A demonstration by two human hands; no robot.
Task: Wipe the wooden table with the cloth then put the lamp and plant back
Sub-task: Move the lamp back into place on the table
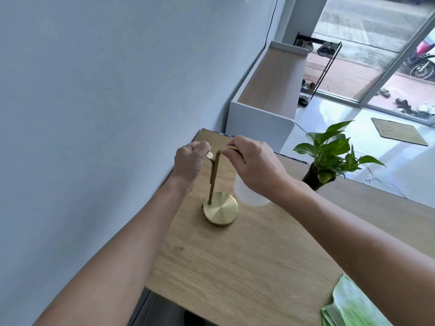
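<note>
Lamp stands on the desk with left hand and right hand both curled round its arm; steady it, then release gently.

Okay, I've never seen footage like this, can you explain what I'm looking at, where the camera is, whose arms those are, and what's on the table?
This is one picture from a wide-angle camera worn on a person's head, looking forward and down, so the two bare arms belong to the wearer. There is no robot here. Both hands grip a brass lamp that stands on its round base on the wooden table. The left hand holds a part at the top of the stem, and the right hand holds the curved arm. A potted plant stands further right on the table, and a green cloth lies at the near right edge.
</note>
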